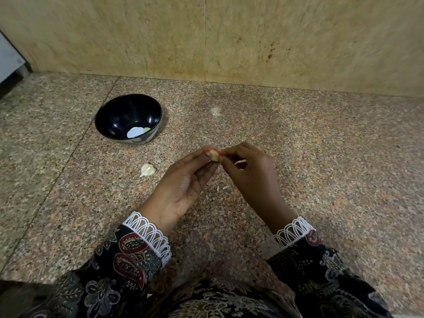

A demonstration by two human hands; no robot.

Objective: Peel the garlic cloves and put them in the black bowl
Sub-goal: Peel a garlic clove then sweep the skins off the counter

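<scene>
Starting at the left edge, you had a grey appliance corner (10,60) cut off by the frame, with the speckled granite counter (321,157) running wide and flat from there to the right. The round, glossy black bowl (128,118) sat left of centre, near the beige stone wall (206,37), with bare counter all around it. Inside it lay a pale peeled clove (146,129) beside a white patch I could not make out for certain. Nearer you, a loose garlic clove (148,169) in papery white skin lay on the counter, just left of your left hand (183,182).

Your hands met above the middle of the counter. The left hand pinched a small cream garlic piece (213,155) at its fingertips, and your right hand (250,175) pinched the same piece from the other side, fingers curled; how much skin remained was hidden by them. Small white skin scraps (221,188) lay below your hands. Lace-trimmed paisley sleeves (128,255) covered both wrists, the right one cut off low. Right of your hands the granite ran on to the frame's edge.
</scene>
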